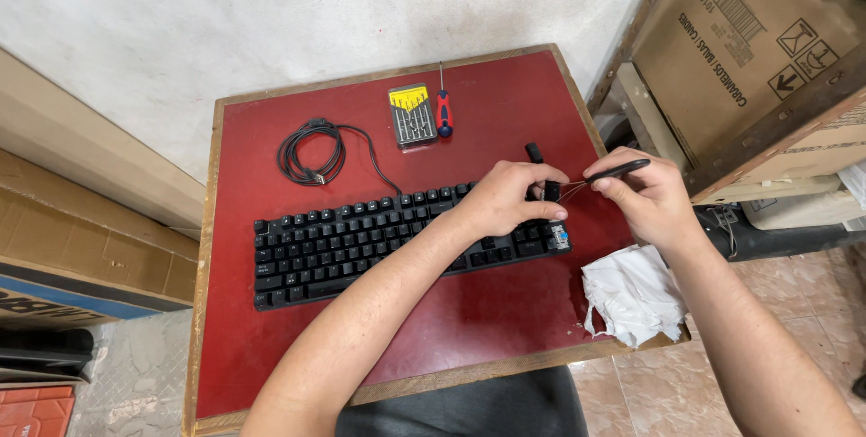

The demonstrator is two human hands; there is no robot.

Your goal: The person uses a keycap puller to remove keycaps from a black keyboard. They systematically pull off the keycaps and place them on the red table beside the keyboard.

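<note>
Two hands meet at the keyboard point(361, 239)'s right end, near the table point(505, 103) edge — left hand point(505, 202) pinches a keycap point(551, 191), right hand point(645, 198) grips a wire puller point(606, 174) hooked on it.

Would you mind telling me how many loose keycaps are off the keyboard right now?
2: one keycap pinched in the left hand, one keycap lying on the red table. Hands may hide others.
</note>
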